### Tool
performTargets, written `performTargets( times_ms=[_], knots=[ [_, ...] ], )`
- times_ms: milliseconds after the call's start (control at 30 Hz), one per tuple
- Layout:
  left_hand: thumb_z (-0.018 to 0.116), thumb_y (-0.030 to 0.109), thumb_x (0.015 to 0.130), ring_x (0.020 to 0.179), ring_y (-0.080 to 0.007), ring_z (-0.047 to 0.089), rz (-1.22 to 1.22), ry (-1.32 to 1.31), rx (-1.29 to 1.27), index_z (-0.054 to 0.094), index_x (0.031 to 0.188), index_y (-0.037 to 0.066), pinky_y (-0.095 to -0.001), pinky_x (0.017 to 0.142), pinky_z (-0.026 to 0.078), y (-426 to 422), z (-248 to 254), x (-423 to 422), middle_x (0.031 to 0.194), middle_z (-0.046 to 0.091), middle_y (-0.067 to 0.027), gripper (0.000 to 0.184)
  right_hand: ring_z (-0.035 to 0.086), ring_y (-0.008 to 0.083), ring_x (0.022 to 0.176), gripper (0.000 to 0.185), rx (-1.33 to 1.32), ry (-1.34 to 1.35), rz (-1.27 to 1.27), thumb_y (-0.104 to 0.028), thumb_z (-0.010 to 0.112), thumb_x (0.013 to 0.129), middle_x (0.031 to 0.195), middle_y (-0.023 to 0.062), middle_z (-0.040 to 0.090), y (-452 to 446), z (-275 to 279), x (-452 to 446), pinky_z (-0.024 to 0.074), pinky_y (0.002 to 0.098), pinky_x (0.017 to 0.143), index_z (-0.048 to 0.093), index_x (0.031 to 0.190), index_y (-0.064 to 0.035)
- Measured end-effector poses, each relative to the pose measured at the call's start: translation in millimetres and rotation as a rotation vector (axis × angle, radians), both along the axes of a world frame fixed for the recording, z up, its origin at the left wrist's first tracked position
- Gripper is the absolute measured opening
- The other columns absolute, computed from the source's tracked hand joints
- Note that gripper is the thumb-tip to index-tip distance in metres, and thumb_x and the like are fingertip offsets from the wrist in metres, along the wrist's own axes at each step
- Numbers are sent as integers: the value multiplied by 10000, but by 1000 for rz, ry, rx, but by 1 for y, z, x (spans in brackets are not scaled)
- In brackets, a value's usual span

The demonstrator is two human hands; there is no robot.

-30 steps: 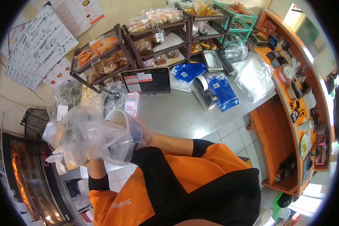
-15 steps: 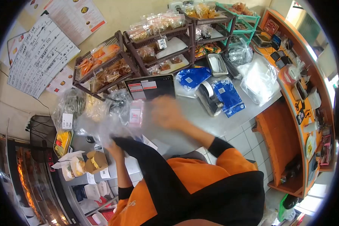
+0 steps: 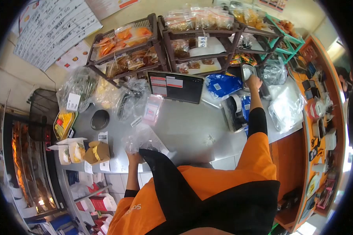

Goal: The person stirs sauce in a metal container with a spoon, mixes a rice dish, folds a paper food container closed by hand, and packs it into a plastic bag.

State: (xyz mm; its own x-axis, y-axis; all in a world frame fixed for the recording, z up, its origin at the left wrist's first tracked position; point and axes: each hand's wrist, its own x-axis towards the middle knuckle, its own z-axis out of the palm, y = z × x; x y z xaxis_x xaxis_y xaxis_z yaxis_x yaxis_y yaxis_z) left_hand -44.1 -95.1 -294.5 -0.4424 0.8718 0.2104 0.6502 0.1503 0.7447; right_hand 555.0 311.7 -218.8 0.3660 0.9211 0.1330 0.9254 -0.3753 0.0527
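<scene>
My left hand [image 3: 134, 157] is closed on a clear plastic bag [image 3: 139, 139] near the front edge of the steel counter [image 3: 184, 129]; the black apron covers part of the view there. My right hand [image 3: 254, 82] reaches to a small metal tray [image 3: 245, 67] at the back right, which has something white in it. Its fingertips are down at the tray and too small to make out. Beside that forearm lie a blue packet [image 3: 223, 85] and a tape dispenser [image 3: 233, 111]. A white slip of paper [image 3: 159, 141] lies next to the bag.
Brown racks [image 3: 200, 55] of bagged food line the wall behind a tablet [image 3: 175, 87]. Open food boxes [image 3: 98, 152] and a round black lid [image 3: 100, 119] sit at left, near a lit warmer [image 3: 31, 164]. Clear plastic bags [image 3: 282, 105] and an orange shelf [image 3: 315, 129] are at right.
My right hand has moved from before the tablet to the metal tray at the back right. The left hand has drawn the clear bag towards me, uncovering the black lid.
</scene>
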Motion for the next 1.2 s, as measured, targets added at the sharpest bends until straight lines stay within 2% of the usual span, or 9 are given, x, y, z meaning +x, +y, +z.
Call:
performTargets(
  times_ms=[333, 533, 600, 633, 700, 733, 867, 1067, 1200],
  knots=[
    [482, 104, 841, 1137, -417, 432, 151, 361, 105, 537, 1185, 9, -467, 973, 331, 10, 17, 15, 1236, 484, -233, 361, 639, 272, 976, 254, 115, 170, -219, -307, 663, 768, 1045, 88, 666, -10, 28, 4, 453, 435, 859, 677, 962, -145],
    [467, 95, 875, 1072, -416, 458, 372, -127, 21, 544, 1121, -33, -457, 899, 377, 8, -2, -8, 1145, 522, -249, 288, 616, 315, 1010, 301, 282, 368, -315, -331, 626, 762, 1040, 141, 658, -9, 34, 28, 465, 420, 827, 697, 946, -105],
    [473, 88, 865, 1033, -409, 493, 122, -101, -48, 553, 1095, -37, -446, 892, 391, -4, 4, -35, 1105, 545, -260, 274, 628, 310, 897, 320, 319, 672, -199, -334, 660, 748, 941, 110, 672, 4, 26, 49, 467, 413, 779, 691, 974, -109],
    [476, 84, 860, 1014, -406, 510, -9, -88, -81, 557, 1081, -39, -440, 888, 398, -5, 10, -44, 1085, 557, -265, 266, 575, 218, 712, 254, 381, 1548, -259, -276, 680, 771, 771, 30, 621, -4, 32, 46, 450, 409, 704, 682, 970, -118],
    [475, 70, 833, 1036, -393, 511, -189, 5, -457, 561, 1078, -38, -427, 925, 382, 4, 55, -37, 1102, 555, -265, 281, 470, 142, 616, 182, 211, 2159, -61, -210, 678, 804, 686, -25, 521, -23, 49, 36, 427, 377, 643, 664, 954, -108],
    [470, 59, 811, 1078, -385, 493, -230, 93, -798, 562, 1087, -35, -419, 966, 359, 12, 97, -28, 1140, 540, -259, 305, 459, 110, 635, 128, 188, 2301, -9, -189, 642, 849, 697, -35, 504, -53, 85, 5, 412, 335, 618, 645, 930, -90],
    [492, 166, 845, 1101, -380, 491, -403, 159, -475, 565, 1120, -8, -406, 969, 362, -1, 51, -73, 1166, 548, -240, 333, 454, 105, 627, 167, -53, 2569, 253, -189, 624, 868, 723, -21, 512, -112, 134, -58, 398, 269, 584, 598, 976, -64],
    [576, 353, 825, 1028, -280, 533, -289, -81, -695, 579, 1117, -8, -366, 883, 408, 7, 83, -68, 1098, 589, -178, 464, 515, 73, 618, 166, -239, 1985, 531, -215, 585, 887, 726, -19, 564, -197, 142, -180, 437, 220, 556, 608, 939, -59],
    [516, 236, 872, 671, -91, 389, -482, -688, -50, 582, 789, 87, -276, 642, 351, -1, 42, -86, 716, 427, 56, 183, 581, 96, 649, 133, -367, 1428, 1094, -180, 652, 829, 724, 23, 645, -260, 70, -299, 487, 267, 593, 666, 841, -48]
  ],
)
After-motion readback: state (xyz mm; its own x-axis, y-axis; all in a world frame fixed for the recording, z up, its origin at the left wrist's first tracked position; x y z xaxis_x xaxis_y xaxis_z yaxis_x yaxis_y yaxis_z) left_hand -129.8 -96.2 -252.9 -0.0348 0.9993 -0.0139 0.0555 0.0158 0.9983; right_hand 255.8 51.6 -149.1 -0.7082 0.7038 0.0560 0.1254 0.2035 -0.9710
